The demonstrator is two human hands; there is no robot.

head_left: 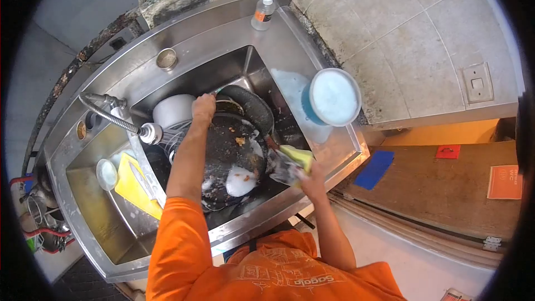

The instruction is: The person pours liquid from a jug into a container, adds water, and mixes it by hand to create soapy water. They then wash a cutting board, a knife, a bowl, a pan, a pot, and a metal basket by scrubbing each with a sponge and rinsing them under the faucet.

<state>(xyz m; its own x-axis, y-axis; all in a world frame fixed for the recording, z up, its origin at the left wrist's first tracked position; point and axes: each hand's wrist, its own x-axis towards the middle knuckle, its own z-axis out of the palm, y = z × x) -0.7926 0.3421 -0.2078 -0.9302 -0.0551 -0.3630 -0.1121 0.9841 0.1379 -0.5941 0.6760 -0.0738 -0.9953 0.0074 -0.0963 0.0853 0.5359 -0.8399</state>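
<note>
My left hand (pixel 204 107) is closed in a fist above the upper left rim of a large blackened pan (pixel 225 150). A bit of teal shows beside the fist; I cannot tell what it grips. White suds (pixel 241 181) and brown food scraps (pixel 240 141) lie on the pan. At the pan's right side, my right hand (pixel 313 183) is closed on a yellow sponge (pixel 298 158), with foamy, see-through material (pixel 282 169) below it. A smaller dark pan (pixel 252 108) and a white pot (pixel 174 111) sit behind the large pan in the sink basin.
A bucket of bluish suds (pixel 335 97) stands on the right drainboard, near a pump bottle (pixel 264 11). A hose faucet (pixel 120 120) reaches over the divider. The left basin (pixel 92 200) contains a yellow cutting board (pixel 134 187), a knife (pixel 142 180) and a small whitish bowl (pixel 106 174).
</note>
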